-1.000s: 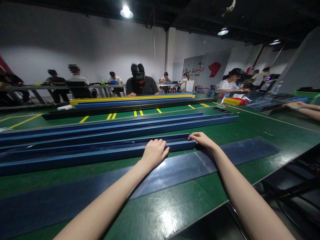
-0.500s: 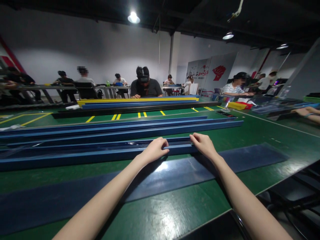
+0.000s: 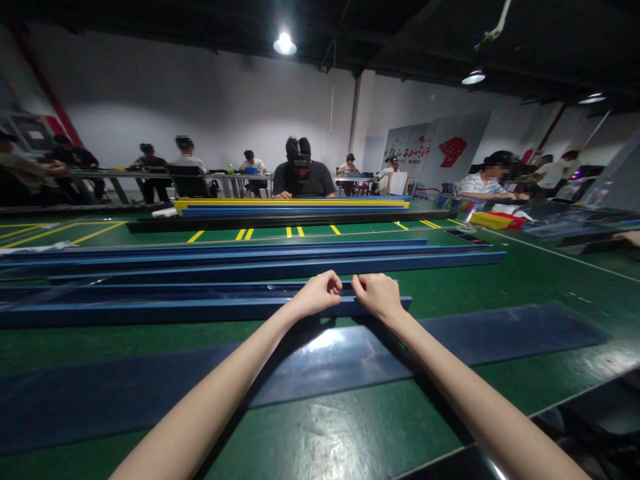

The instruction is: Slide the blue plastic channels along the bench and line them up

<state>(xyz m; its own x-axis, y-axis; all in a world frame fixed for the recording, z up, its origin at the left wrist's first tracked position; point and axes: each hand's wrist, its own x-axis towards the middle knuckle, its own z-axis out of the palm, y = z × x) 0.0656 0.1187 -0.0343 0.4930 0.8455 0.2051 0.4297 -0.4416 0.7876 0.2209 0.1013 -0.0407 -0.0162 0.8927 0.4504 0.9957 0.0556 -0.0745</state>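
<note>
A long blue channel strip (image 3: 190, 313) with raised walls lies across the table, clear film (image 3: 270, 291) glinting inside it. My left hand (image 3: 320, 295) is closed at its near wall, thumb low and fingers curled over the top. Close by on the right, my right hand (image 3: 379, 295) grips the same strip near its right end, knuckles up and fingertips mostly hidden. A small gap separates the two hands. Under my forearms a flat translucent bluish sheet (image 3: 510, 331) lies on the green table (image 3: 320, 433).
More blue channel strips (image 3: 280, 265) lie just beyond. Farther back are yellow strips (image 3: 295, 203) and a black strip (image 3: 300, 219). A phone (image 3: 467, 237) and a yellow tray (image 3: 493, 221) sit to the right. A person (image 3: 303, 177) sits opposite; several others work around.
My right hand has moved left along the strip, closer to my left hand, uncovering the strip's right end. My left hand stays nearly in place. The view has turned slightly left.
</note>
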